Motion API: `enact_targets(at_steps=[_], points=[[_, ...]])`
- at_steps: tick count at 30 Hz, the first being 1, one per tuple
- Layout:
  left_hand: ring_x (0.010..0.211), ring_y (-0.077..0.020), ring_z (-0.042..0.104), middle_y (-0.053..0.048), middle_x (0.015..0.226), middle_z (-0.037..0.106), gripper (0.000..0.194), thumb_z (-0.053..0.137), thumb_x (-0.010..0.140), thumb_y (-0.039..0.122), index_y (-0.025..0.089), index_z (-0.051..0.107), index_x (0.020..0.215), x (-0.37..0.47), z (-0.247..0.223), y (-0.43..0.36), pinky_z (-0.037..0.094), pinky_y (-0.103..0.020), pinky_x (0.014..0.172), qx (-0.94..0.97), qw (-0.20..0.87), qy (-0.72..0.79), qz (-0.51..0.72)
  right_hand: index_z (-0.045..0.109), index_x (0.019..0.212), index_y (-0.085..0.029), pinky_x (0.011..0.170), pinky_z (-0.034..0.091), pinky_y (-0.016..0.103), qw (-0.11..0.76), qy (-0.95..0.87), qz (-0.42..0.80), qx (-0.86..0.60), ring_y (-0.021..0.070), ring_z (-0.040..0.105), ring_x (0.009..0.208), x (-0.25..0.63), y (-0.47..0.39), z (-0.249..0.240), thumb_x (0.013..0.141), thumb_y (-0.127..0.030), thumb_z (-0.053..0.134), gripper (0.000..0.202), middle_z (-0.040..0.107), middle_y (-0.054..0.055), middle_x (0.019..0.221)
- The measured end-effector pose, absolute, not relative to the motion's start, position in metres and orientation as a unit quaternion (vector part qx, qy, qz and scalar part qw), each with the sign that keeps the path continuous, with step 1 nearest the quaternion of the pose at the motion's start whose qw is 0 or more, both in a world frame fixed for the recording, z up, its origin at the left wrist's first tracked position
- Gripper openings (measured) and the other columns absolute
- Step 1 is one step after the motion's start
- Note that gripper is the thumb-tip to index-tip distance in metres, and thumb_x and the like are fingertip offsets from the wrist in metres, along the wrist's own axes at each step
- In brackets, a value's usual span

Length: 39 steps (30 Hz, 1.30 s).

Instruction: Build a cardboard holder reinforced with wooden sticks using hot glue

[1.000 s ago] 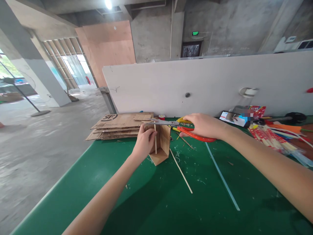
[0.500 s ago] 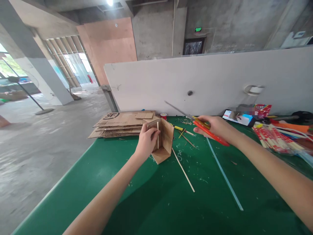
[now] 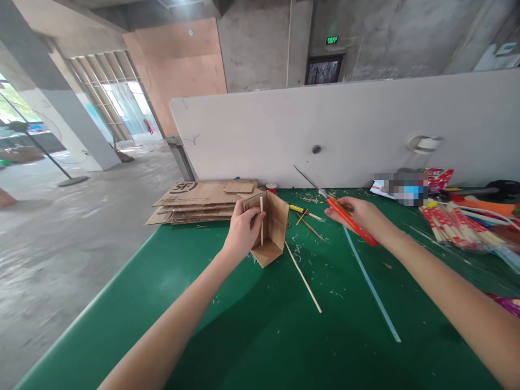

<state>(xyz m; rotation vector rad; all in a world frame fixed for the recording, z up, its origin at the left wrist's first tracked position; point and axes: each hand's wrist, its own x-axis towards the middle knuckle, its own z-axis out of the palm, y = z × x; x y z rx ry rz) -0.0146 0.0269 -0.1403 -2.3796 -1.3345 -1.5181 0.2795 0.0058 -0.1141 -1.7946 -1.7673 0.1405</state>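
Observation:
My left hand point(image 3: 242, 229) pinches a short pale wooden stick point(image 3: 262, 216), which stands upright inside a folded piece of brown cardboard point(image 3: 278, 219). The cardboard has two walls meeting at a corner and a bottom flap; whether the fingers also grip its left wall I cannot tell. Held in my right hand point(image 3: 359, 214) is a pair of scissors point(image 3: 352, 221) with orange-red handles, blades aimed up and to the left, clear of the cardboard. Between the hands, a longer wooden stick point(image 3: 304, 279) lies on the green tabletop point(image 3: 252, 336).
Flattened cardboard sheets point(image 3: 199, 201) are stacked at the back left. A pale blue strip point(image 3: 371, 284) lies to the right. A yellow cutter point(image 3: 296, 208), a red spool point(image 3: 271, 188) and scraps lie near the white panel point(image 3: 260, 135). Packaged sticks point(image 3: 457, 227) sit at far right.
The scissors have shifted right, their tips farther from the cardboard. My left hand keeps its grip on the short stick. The view has tilted slightly.

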Motion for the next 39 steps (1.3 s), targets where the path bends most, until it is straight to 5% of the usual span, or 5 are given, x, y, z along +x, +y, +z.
enact_targets(at_steps=[9,21,29,35,39], points=[[0.089,-0.0187,0.059,-0.009,0.104,0.052,0.012,0.056,0.086,0.019,0.016,0.068,0.083,-0.014,-0.140,0.026,0.052,-0.035,0.082,-0.760,0.010,-0.422,-0.494,0.061,0.087,-0.019,0.058,0.041,0.029,0.162,-0.623,0.124,-0.755,0.0256,0.065,0.071,0.267,0.000,-0.162,0.070,-0.070,0.054,0.055,0.068,0.009,0.077],[0.084,-0.0175,0.058,-0.007,0.094,0.054,0.012,0.056,0.086,0.017,0.016,0.067,0.081,-0.011,-0.140,0.023,0.052,-0.032,0.078,-0.762,0.010,-0.420,-0.493,0.059,0.102,-0.018,0.060,0.042,0.032,0.141,-0.606,0.083,-0.778,0.0295,0.065,0.084,0.249,0.004,-0.170,0.072,-0.072,0.051,0.063,0.068,0.013,0.089],[0.082,-0.0165,0.057,-0.007,0.093,0.052,0.013,0.055,0.086,0.018,0.016,0.067,0.083,-0.010,-0.145,0.025,0.052,-0.032,0.078,-0.754,0.005,-0.424,-0.501,0.058,0.105,-0.009,0.075,0.046,0.034,0.096,-0.644,0.002,-0.759,0.0305,0.064,0.097,0.231,0.030,-0.176,0.081,-0.053,0.051,0.050,0.067,0.020,0.102],[0.082,-0.0171,0.057,-0.007,0.094,0.052,0.012,0.055,0.086,0.019,0.016,0.066,0.082,-0.010,-0.148,0.026,0.052,-0.033,0.078,-0.750,0.011,-0.421,-0.510,0.064,0.093,-0.012,0.068,0.047,0.031,0.019,-0.694,0.050,-0.718,0.0280,0.066,0.087,0.239,0.033,-0.162,0.073,-0.042,0.062,0.036,0.070,0.017,0.093],[0.082,-0.0174,0.057,-0.007,0.094,0.051,0.013,0.054,0.087,0.019,0.016,0.065,0.080,-0.010,-0.147,0.026,0.051,-0.034,0.079,-0.753,0.018,-0.422,-0.504,0.064,0.095,-0.013,0.070,0.047,0.036,0.122,-0.710,-0.007,-0.693,0.0287,0.065,0.088,0.230,0.012,-0.121,0.083,-0.042,0.051,0.033,0.070,0.015,0.087]])
